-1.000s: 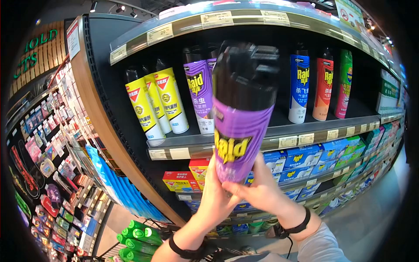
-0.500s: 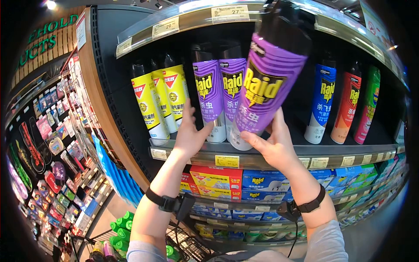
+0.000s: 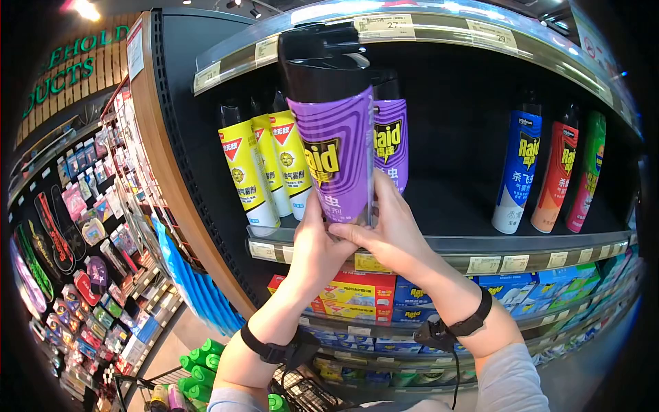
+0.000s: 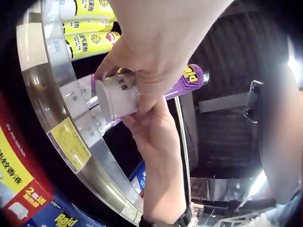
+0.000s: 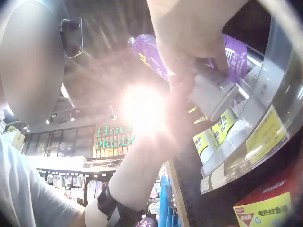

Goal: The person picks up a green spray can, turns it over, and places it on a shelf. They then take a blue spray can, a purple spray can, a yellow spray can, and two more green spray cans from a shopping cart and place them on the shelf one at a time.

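A purple Raid spray can (image 3: pixel 331 154) with a black cap stands nearly upright in front of the shelf, held low by both hands. My left hand (image 3: pixel 317 250) grips its lower left side. My right hand (image 3: pixel 397 230) holds the lower right side, its thumb crossing the front toward the left hand. In the left wrist view the can's white base (image 4: pixel 111 100) shows below the fingers. Another purple Raid can (image 3: pixel 391 137) stands on the shelf behind, partly covered by the held one.
Yellow spray cans (image 3: pixel 250 172) stand left on the shelf (image 3: pixel 453 244). Blue (image 3: pixel 518 165), red (image 3: pixel 559 165) and green-pink (image 3: pixel 590 172) cans stand right. Boxes (image 3: pixel 357 292) fill lower shelves. A cart (image 3: pixel 302 388) with green bottles (image 3: pixel 202 367) is below.
Half a second ago the right hand alone held a tilted can at the right while the left hand was apart, near the shelved cans. Now the can is farther left, more upright, in both hands.
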### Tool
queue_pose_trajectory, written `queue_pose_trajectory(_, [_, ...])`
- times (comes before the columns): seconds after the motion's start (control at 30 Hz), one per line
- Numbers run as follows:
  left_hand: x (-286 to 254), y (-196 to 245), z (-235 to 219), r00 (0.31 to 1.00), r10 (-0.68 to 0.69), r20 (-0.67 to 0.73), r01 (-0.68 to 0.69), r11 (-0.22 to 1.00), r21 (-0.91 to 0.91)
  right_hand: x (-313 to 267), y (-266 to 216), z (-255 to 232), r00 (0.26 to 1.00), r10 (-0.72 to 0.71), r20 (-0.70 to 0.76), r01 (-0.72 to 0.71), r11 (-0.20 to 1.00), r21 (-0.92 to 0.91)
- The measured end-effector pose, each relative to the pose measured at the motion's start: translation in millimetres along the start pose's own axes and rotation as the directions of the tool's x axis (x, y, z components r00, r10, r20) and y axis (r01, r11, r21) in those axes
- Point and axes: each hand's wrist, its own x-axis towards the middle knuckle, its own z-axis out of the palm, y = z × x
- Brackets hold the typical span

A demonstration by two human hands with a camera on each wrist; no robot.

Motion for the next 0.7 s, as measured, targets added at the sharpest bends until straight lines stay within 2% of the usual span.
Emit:
queue_pose_trajectory(0.03, [-1,-2,-1,1.0,0.001,0.001,-0.001,1.0,-0.001,-1,0,-1,1.0,0.0,-0.001,0.0,1.0,-0.001])
queue_pose_trajectory(0.13, [3,-16,-3,1.0,0.02,-0.011,-0.021,0.999,-0.038,-3,4,-12,0.99,-0.114,-0.084,0.102,0.985,-0.14])
queue_pose_trajectory(0.17, [5,-21,-3,0.999,0.002,-0.035,-0.006,0.992,-0.127,-4,9,-20,0.981,-0.147,-0.124,0.12,0.972,-0.202])
queue_pose_trajectory(0.2, [6,-25,-2,0.998,-0.022,-0.058,0.009,0.976,-0.217,-4,13,-24,0.971,-0.08,-0.224,0.027,0.973,-0.23])
queue_pose_trajectory(0.23, [7,-28,-1,0.998,-0.026,-0.057,0.013,0.975,-0.222,-2,18,-27,0.951,-0.055,-0.305,-0.054,0.939,-0.339])
queue_pose_trajectory(0.3, [9,-29,3,0.996,-0.032,-0.088,0.014,0.979,-0.205,2,37,-28,0.928,0.039,-0.371,-0.226,0.851,-0.475])
queue_pose_trajectory(0.4, [6,-21,12,0.995,-0.066,-0.079,0.041,0.959,-0.281,9,43,-29,0.912,0.339,-0.232,-0.408,0.812,-0.417])
queue_pose_trajectory(0.43, [6,-22,14,0.996,-0.061,-0.073,0.038,0.958,-0.284,11,45,-32,0.91,0.339,-0.24,-0.412,0.81,-0.418])
queue_pose_trajectory(0.5, [6,-24,16,0.997,-0.064,-0.045,0.05,0.967,-0.252,16,55,-35,0.885,0.445,-0.137,-0.465,0.834,-0.298])
queue_pose_trajectory(0.53, [6,-22,17,0.997,-0.063,-0.042,0.05,0.966,-0.253,16,64,-33,0.909,0.373,-0.188,-0.415,0.859,-0.3])
queue_pose_trajectory(0.7, [3,-14,23,0.998,-0.058,0.002,0.056,0.964,-0.261,30,92,-39,0.871,0.445,-0.207,-0.49,0.803,-0.338])
